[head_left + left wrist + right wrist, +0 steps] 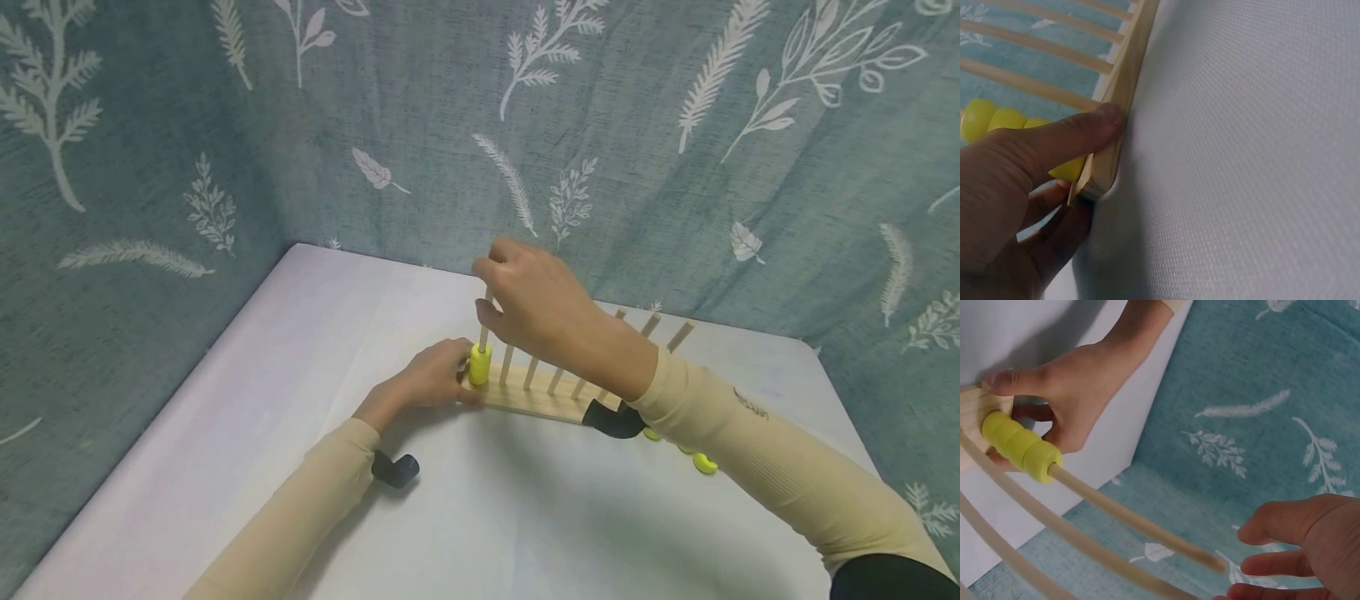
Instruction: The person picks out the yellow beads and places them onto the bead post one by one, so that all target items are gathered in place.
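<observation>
A wooden pegboard (536,407) stands on the table with a row of upright pegs. Yellow beads (1019,445) are stacked at the foot of its left end peg (1141,522); the other visible pegs look bare. My left hand (431,375) grips the board's left end, its thumb (1088,132) on the front edge and fingers behind. Up by the top of that end peg is my right hand (543,304). In the right wrist view the right hand (1329,550) has its fingers apart from the peg tip, with nothing seen between them.
A few loose yellow beads (705,463) lie on the white table (480,517) to the right, partly hidden under the right forearm. A leaf-patterned teal curtain (420,125) hangs behind the table and on its left. Each wrist carries a black camera mount (395,471).
</observation>
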A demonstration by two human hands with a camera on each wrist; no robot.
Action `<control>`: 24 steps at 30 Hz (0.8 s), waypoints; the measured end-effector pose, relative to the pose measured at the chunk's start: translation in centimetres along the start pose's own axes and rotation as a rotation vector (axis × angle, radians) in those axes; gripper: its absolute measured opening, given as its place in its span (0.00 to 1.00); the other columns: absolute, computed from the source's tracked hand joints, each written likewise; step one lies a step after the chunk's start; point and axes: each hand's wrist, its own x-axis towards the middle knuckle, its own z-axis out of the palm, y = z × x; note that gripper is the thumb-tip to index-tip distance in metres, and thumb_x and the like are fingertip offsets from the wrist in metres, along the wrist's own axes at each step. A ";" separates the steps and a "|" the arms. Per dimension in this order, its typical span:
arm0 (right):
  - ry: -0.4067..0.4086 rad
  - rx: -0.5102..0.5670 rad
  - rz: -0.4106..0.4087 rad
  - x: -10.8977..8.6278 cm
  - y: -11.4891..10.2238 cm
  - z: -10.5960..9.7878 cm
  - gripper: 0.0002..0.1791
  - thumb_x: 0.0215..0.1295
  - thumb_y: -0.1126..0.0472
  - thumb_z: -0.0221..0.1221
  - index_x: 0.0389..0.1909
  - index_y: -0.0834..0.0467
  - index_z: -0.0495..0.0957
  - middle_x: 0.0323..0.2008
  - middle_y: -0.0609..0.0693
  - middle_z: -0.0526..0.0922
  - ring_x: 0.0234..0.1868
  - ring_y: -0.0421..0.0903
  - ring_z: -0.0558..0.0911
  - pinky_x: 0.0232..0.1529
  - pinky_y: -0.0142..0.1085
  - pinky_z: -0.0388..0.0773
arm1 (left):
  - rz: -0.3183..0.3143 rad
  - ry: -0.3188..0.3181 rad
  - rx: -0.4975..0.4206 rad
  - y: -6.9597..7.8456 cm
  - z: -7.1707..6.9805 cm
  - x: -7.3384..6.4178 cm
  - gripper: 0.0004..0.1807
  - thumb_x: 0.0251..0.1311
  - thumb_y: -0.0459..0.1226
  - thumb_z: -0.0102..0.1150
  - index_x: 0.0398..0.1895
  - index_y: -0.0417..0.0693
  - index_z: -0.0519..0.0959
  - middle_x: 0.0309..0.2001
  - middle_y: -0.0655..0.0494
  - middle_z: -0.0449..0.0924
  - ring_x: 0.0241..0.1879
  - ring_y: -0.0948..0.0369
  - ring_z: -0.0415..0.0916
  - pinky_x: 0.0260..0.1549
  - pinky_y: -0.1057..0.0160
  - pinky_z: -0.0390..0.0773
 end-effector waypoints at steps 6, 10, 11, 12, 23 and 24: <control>0.023 0.003 0.011 -1.1 0.7 -0.8 0.07 0.61 0.66 0.63 0.39 0.64 0.81 0.32 0.54 0.75 0.28 0.49 0.75 0.29 0.39 0.74 | 0.011 -0.001 0.005 0.1 0.0 0.1 0.29 0.41 0.46 0.82 0.45 0.49 0.78 0.36 0.60 0.75 0.38 0.58 0.69 0.41 0.56 0.72; 0.079 0.014 0.012 -2.6 1.5 -2.0 0.10 0.60 0.67 0.65 0.41 0.65 0.81 0.35 0.55 0.77 0.31 0.50 0.77 0.32 0.40 0.76 | 0.000 -0.004 0.007 0.1 0.0 0.0 0.30 0.40 0.47 0.82 0.46 0.49 0.77 0.36 0.60 0.74 0.37 0.59 0.69 0.41 0.56 0.72; 0.099 0.017 0.010 -3.0 1.8 -2.3 0.11 0.59 0.67 0.65 0.42 0.66 0.81 0.36 0.56 0.78 0.31 0.51 0.77 0.33 0.40 0.76 | -0.004 -0.005 0.008 0.1 0.0 -0.1 0.30 0.40 0.47 0.82 0.45 0.49 0.77 0.36 0.59 0.74 0.37 0.59 0.69 0.40 0.57 0.72; 0.120 0.016 0.009 -3.4 2.1 -2.6 0.11 0.58 0.68 0.66 0.42 0.66 0.81 0.36 0.56 0.79 0.31 0.51 0.77 0.33 0.41 0.76 | -0.006 -0.007 0.007 0.1 0.0 -0.1 0.30 0.40 0.47 0.82 0.45 0.49 0.77 0.35 0.59 0.74 0.36 0.58 0.69 0.39 0.57 0.72; 0.256 -0.061 0.139 -10.8 5.9 -5.8 0.17 0.53 0.70 0.69 0.45 0.67 0.82 0.38 0.59 0.80 0.32 0.54 0.81 0.31 0.46 0.81 | -0.036 -0.019 -0.003 0.2 0.0 0.1 0.31 0.41 0.47 0.82 0.47 0.49 0.76 0.37 0.58 0.75 0.37 0.58 0.70 0.42 0.56 0.73; 0.256 -0.070 0.164 -11.7 6.2 -6.1 0.18 0.52 0.71 0.69 0.46 0.67 0.82 0.38 0.59 0.80 0.31 0.53 0.81 0.30 0.47 0.80 | -0.035 -0.022 -0.005 0.2 0.1 0.2 0.31 0.41 0.47 0.82 0.47 0.48 0.76 0.37 0.58 0.74 0.37 0.58 0.70 0.41 0.56 0.72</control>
